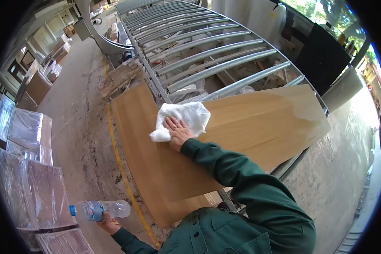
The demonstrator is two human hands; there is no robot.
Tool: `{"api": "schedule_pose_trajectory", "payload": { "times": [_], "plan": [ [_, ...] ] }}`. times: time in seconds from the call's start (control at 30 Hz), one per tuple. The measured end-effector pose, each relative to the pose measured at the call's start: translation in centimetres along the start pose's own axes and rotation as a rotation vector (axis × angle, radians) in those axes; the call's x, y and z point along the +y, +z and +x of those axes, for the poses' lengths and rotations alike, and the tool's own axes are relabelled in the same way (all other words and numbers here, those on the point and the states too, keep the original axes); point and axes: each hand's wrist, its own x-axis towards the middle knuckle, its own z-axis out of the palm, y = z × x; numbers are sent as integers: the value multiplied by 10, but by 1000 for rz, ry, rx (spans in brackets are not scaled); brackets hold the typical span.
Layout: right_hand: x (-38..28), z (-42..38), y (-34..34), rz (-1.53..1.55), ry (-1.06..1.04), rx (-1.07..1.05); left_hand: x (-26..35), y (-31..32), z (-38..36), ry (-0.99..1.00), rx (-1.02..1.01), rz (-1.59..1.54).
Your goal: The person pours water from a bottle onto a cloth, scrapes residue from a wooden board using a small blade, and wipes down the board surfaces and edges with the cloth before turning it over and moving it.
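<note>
My right hand (pixel 178 132) lies flat on a bunched white cloth (pixel 190 114), fingers slightly apart, pressing it against a wood-faced panel (pixel 249 135). A pale, dull patch shows at that panel's far right end. Under it, at an angle, sits a second wood-toned panel (pixel 133 122), partly covered. Low on the left, my left hand (pixel 109 223) is closed round a clear plastic bottle (pixel 116 208) with a blue cap and label. The bottle is tilted onto its side, its cap pointing left.
A metal roller conveyor (pixel 224 48) stretches away beyond the panels. Wrapped boxes (pixel 48 190) are stacked at left. A yellow line (pixel 120 165) runs along the concrete floor (pixel 78 114). Broken boards (pixel 122 77) lie by the conveyor's left side, and a dark panel (pixel 321 57) stands at right.
</note>
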Motion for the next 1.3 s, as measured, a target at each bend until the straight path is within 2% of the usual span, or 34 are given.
{"api": "schedule_pose_trajectory", "payload": {
  "times": [0.07, 0.1, 0.13, 0.17, 0.2, 0.23, 0.27, 0.3, 0.33, 0.4, 0.43, 0.47, 0.5, 0.53, 0.57, 0.6, 0.63, 0.7, 0.8, 0.83, 0.87, 0.93, 0.97, 1.03, 1.1, 1.17, 1.2, 1.23, 1.27, 1.3],
  "plan": [
    [-4, -5, 9, 69, -77, -72, 1, -2, 0, 8, 5, -13],
    [33, -4, -18, 128, -31, 207, -3, -9, -2, -5, 36, -25],
    [69, 10, -63, -37, 363, 8, -6, -19, -3, -17, 67, -31],
    [115, 8, -87, -20, 494, 285, -8, -30, -3, -11, 86, -3],
    [173, 8, -113, 138, 755, 239, -10, -45, -5, -5, 105, 24],
    [284, 0, -111, -517, 497, 149, -9, -56, -9, 0, 123, 51],
    [391, -2, -105, -392, 520, 210, -4, -62, -16, -1, 195, 48],
    [365, -4, -123, -495, 764, 495, -1, -73, -22, -24, 197, 53],
    [343, -5, -137, -540, 767, 376, 0, -89, -27, -45, 194, 58],
    [310, 9, -115, -316, 716, 400, 8, -93, -36, -25, 244, 84],
    [238, 17, -118, -232, 718, 170, 7, -94, -34, -29, 247, 51],
    [207, 25, -80, -224, 529, 295, 2, -97, -34, -32, 256, 19],
    [173, 35, -44, -402, 403, 48, -3, -100, -37, -35, 278, -13],
    [125, 43, -18, -551, 232, -164, -5, -99, -37, -132, 327, 59],
    [72, 33, 11, -654, 48, 58, -7, -97, -37, -142, 291, 59],
    [6, 29, -3, -373, -64, -142, -8, -93, -36, -147, 257, 52],
    [-30, 30, 35, -263, -70, -21, -12, -92, -35, -142, 231, 14],
    [-79, 42, 93, -197, -223, -44, -18, -88, -34, -133, 162, -68],
    [-104, 58, 92, -163, -262, -220, 4, -87, -43, -83, 126, -88],
    [-91, 59, 88, -32, -163, -223, 3, -99, -43, -60, 202, -100],
    [-62, 60, 92, -21, -83, -71, -5, -112, -46, -45, 280, -110],
    [-25, 49, 22, 109, 230, -314, -7, -143, -65, -71, 398, -90],
    [4, 42, 7, -95, 66, -103, -6, -156, -70, -100, 431, -73],
    [28, 28, -14, -269, 75, 107, -3, -179, -75, -140, 467, -37],
    [10, 30, 0, -164, 157, 140, -3, -196, -80, -170, 467, 15],
    [-14, 41, 41, -339, -122, 86, -7, -194, -79, -153, 505, -32],
    [13, 71, 87, -263, -113, -244, -6, -181, -73, -142, 547, -59],
    [19, 75, 122, -183, -358, -50, -5, -176, -71, -128, 590, -83],
    [-57, 47, 87, -211, -333, 125, -8, -185, -69, -197, 455, -15],
    [-74, 40, 80, -184, -404, 173, -10, -184, -68, -175, 423, -34]
  ]
}}
